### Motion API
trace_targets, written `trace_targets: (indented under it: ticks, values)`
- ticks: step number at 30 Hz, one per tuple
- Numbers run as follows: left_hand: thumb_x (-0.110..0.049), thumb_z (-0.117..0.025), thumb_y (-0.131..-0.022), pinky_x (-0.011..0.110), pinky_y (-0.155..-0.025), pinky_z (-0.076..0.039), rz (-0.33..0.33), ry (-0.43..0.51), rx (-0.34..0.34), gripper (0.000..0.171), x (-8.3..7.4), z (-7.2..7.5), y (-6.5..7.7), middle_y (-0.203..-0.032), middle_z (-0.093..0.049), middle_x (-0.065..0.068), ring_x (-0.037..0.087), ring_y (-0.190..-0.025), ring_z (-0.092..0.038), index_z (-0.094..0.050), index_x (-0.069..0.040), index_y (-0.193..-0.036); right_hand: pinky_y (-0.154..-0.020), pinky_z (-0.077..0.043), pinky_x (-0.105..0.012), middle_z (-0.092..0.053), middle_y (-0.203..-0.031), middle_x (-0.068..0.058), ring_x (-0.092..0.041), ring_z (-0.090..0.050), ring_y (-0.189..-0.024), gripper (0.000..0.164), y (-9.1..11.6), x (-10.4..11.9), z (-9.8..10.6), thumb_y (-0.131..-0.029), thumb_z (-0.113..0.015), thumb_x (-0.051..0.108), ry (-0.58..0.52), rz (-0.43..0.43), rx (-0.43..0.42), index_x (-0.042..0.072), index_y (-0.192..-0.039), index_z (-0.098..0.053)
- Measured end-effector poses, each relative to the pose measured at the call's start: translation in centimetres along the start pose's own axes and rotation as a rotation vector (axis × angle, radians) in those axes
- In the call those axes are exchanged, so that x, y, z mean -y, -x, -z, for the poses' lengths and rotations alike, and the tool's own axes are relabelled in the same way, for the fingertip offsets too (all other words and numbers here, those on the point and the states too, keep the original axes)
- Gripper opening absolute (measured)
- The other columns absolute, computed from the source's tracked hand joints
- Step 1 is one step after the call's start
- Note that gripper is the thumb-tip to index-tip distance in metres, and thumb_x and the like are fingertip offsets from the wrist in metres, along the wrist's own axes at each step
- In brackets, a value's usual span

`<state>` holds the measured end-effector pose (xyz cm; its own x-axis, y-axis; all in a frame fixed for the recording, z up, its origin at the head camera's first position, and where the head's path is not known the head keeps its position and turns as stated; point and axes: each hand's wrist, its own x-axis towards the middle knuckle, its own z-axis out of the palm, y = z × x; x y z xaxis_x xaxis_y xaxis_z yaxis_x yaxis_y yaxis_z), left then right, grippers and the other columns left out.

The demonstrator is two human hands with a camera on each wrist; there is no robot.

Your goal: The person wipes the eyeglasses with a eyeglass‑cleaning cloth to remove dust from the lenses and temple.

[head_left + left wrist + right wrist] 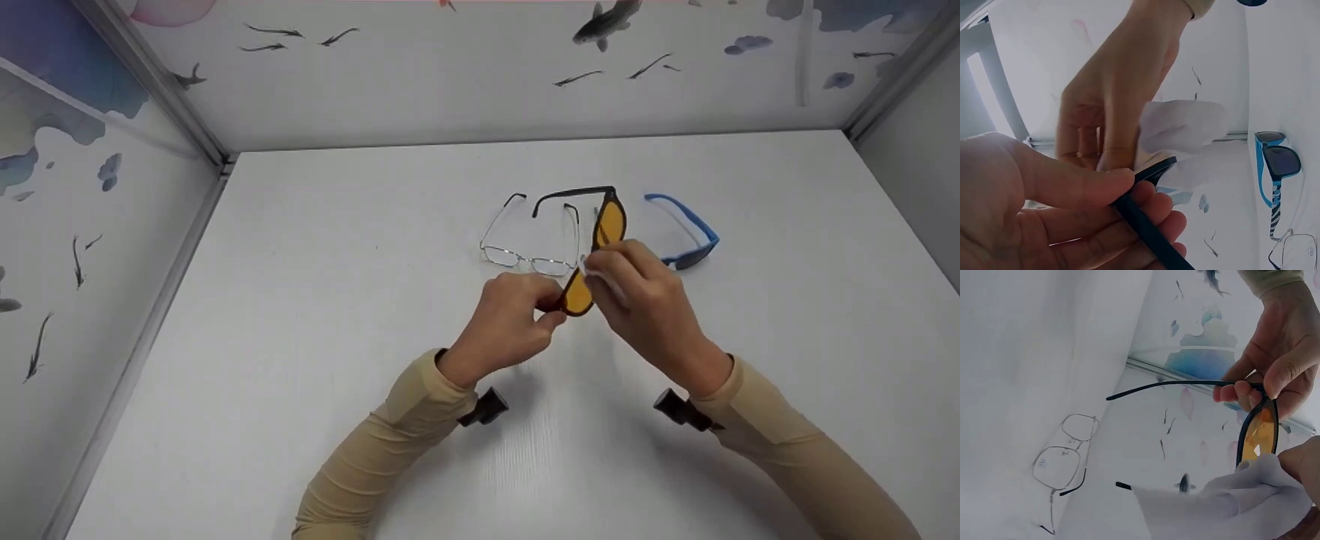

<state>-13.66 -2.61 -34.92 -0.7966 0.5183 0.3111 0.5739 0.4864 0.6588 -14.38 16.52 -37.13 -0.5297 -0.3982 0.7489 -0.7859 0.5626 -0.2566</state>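
The left hand [514, 319] pinches one hinge end of the dark-framed, yellow-lensed glasses [611, 223] between thumb and fingers, holding them up above the desk [300, 300] with one temple outstretched. The right hand [649, 300] has its fingers closed around a white cloth [1241, 506] at the middle of the frame. Beyond the hands, clear wire-rimmed glasses [500, 256] and blue sunglasses [694, 257] rest apart on the desk.

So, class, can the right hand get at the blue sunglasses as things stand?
Probably yes: the blue sunglasses lie near the right hand, with nothing seen resting on them. But that hand grips a white cloth, so may need to let go first.
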Motion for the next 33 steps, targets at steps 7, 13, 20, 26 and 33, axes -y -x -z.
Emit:
trace_targets:
  ticks: [7, 13, 20, 26, 33]
  values:
    - [0.003, -0.066, -0.085, 0.027, -0.075, -0.05, -0.005, 0.024, -0.049, 0.011, 0.3, 0.4, 0.1, -0.084, -0.071, 0.004, 0.015, -0.081, -0.068, -0.073, -0.004, -0.089, -0.065, -0.054, -0.037, -0.061, -0.093, -0.014, -0.026, -0.061, -0.079, 0.025, 0.3, 0.7, -0.3, -0.078, -0.069, -0.012, -0.082, 0.153, 0.125, 0.002, -0.098, -0.064]
    - [0.002, -0.067, -0.085, 0.029, -0.079, -0.049, 0.046, 0.05, -0.029, 0.009, 0.6, 1.4, 0.3, -0.086, -0.072, 0.004, 0.016, -0.081, -0.068, -0.073, -0.002, -0.091, -0.065, -0.056, -0.034, -0.063, -0.091, -0.013, -0.025, -0.063, -0.079, 0.024, 0.9, -0.5, 0.8, -0.077, -0.073, -0.012, 0.035, 0.067, 0.162, 0.003, -0.095, -0.065]
    - [0.002, -0.068, -0.085, 0.027, -0.077, -0.049, 0.031, 0.065, 0.017, 0.007, 1.0, 1.3, 0.3, -0.087, -0.071, 0.006, 0.016, -0.08, -0.066, -0.073, -0.001, -0.09, -0.07, -0.056, -0.048, -0.065, -0.092, -0.016, -0.032, -0.065, -0.083, 0.027, -0.1, -1.3, 2.3, -0.075, -0.073, -0.017, 0.083, -0.097, -0.043, 0.0, -0.094, -0.066]
    - [0.003, -0.068, -0.084, 0.025, -0.074, -0.05, -0.017, 0.077, 0.006, 0.007, 1.1, 1.2, 0.5, -0.083, -0.071, 0.005, 0.015, -0.077, -0.066, -0.072, -0.002, -0.086, -0.07, -0.055, -0.048, -0.065, -0.09, -0.016, -0.03, -0.065, -0.081, 0.021, -0.5, -2.5, 3.0, -0.079, -0.069, -0.015, 0.132, -0.186, -0.122, -0.002, -0.094, -0.064]
    - [0.004, -0.067, -0.084, 0.022, -0.072, -0.049, -0.05, 0.096, 0.051, 0.007, 1.0, 0.5, 0.6, -0.083, -0.071, 0.005, 0.014, -0.076, -0.066, -0.072, -0.002, -0.085, -0.077, -0.049, -0.028, -0.062, -0.092, -0.016, -0.026, -0.061, -0.083, 0.014, -1.3, -3.7, 3.0, -0.084, -0.065, -0.011, 0.142, -0.19, -0.094, -0.004, -0.097, -0.062]
